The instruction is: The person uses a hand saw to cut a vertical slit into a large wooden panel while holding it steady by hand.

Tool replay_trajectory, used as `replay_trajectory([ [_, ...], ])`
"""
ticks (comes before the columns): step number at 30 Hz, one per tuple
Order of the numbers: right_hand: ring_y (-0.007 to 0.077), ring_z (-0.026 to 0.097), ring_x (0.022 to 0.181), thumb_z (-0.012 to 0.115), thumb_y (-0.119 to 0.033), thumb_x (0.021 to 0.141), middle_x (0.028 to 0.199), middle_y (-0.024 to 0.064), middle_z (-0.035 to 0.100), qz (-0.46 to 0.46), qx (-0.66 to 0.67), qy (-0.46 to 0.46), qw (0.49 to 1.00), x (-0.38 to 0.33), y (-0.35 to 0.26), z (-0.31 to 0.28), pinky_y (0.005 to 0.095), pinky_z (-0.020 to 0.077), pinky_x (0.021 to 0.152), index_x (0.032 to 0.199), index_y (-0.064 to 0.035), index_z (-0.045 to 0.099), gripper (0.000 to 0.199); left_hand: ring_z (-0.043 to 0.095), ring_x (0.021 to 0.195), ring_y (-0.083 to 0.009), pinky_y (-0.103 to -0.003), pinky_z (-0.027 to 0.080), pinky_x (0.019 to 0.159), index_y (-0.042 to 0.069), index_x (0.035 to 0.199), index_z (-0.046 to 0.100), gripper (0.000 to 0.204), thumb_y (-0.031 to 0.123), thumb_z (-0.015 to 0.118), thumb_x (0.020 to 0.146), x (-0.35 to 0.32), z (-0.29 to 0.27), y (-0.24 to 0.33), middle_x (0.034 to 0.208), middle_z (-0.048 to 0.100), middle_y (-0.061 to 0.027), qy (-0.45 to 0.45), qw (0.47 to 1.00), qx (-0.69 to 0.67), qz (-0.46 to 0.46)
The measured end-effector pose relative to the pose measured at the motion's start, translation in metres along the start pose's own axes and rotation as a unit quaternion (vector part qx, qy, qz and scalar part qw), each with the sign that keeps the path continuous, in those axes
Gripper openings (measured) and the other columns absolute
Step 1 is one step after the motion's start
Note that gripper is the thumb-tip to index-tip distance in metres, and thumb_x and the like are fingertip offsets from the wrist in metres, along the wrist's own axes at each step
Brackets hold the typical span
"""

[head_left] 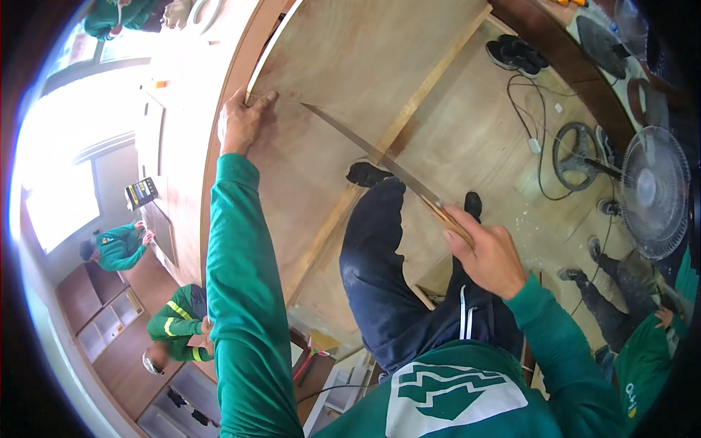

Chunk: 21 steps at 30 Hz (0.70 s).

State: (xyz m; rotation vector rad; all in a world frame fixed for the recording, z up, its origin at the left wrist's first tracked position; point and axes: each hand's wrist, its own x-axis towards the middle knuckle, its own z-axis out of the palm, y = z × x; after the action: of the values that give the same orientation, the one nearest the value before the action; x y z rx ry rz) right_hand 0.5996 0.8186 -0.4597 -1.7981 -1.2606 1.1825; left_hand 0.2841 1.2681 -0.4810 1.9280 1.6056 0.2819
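In my right hand [485, 252] is the wooden handle of a handsaw [372, 155], with my fingers closed around it. The long, narrowing metal blade points up and left over a large brown plywood sheet [328, 58], its tip close to my left hand. My left hand [247, 123] is closed on the sheet's pale left edge, thumb lying on top; its fingertips are partly hidden. Whether the blade touches the wood, I cannot tell. A pale wooden batten [431, 80] runs diagonally by the sheet, and my dark shoe [365, 174] is beside it.
At the right stand a floor fan [650, 188] and its round base [575, 155], with a cable [542, 175] looping nearby. Black shoes [515, 55] lie at the upper right. Co-workers [179, 321] in green work at the left; another person [642, 358] is at the lower right.
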Motion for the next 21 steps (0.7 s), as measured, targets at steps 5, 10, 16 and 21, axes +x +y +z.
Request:
replay_trajectory([
  [5, 0.0527, 0.079, 0.093, 0.066, -0.048, 0.116, 0.095, 0.0286, 0.081, -0.010, -0.014, 0.000, 1.000, 0.164, -0.010, 0.059, 0.0622, 0.0619, 0.084, 0.157, -0.0150, 0.071, 0.053, 0.082, 0.079, -0.0187, -0.038, 0.061, 0.079, 0.007, 0.110, 0.086, 0.037, 0.041, 0.093, 0.098, 0.003, 0.027, 0.020, 0.089, 0.086, -0.0065, 0.003, 1.000, 0.013, 0.014],
  [10, 0.0532, 0.078, 0.091, 0.066, -0.050, 0.116, 0.091, 0.0283, 0.080, -0.022, -0.011, -0.003, 1.000, 0.171, -0.024, 0.075, 0.0632, 0.0612, 0.084, 0.156, -0.0143, 0.071, 0.054, 0.080, 0.084, -0.0173, -0.037, 0.063, 0.079, 0.003, 0.118, 0.085, 0.039, 0.037, 0.093, 0.100, -0.001, 0.011, 0.020, 0.095, 0.085, -0.0066, -0.026, 0.999, -0.035, -0.016],
  [16, 0.0497, 0.077, 0.079, 0.073, -0.036, 0.115, 0.090, 0.0267, 0.079, 0.009, -0.024, -0.019, 0.999, 0.023, 0.005, 0.004, 0.0539, 0.0615, 0.074, 0.155, -0.0070, 0.071, 0.050, 0.078, 0.090, -0.0169, -0.035, 0.064, 0.082, -0.003, 0.131, 0.081, 0.045, 0.029, 0.092, 0.102, -0.010, 0.004, 0.030, 0.104, 0.085, -0.0089, -0.035, 0.999, -0.029, -0.016],
  [21, 0.0486, 0.077, 0.078, 0.071, -0.037, 0.115, 0.089, 0.0256, 0.078, 0.025, -0.034, -0.029, 0.999, 0.043, -0.006, 0.005, 0.0535, 0.0614, 0.073, 0.156, -0.0110, 0.071, 0.048, 0.078, 0.090, -0.0161, -0.035, 0.064, 0.084, -0.002, 0.132, 0.081, 0.041, 0.026, 0.091, 0.104, -0.013, 0.013, 0.033, 0.105, 0.086, -0.0080, -0.033, 0.999, 0.003, -0.041],
])
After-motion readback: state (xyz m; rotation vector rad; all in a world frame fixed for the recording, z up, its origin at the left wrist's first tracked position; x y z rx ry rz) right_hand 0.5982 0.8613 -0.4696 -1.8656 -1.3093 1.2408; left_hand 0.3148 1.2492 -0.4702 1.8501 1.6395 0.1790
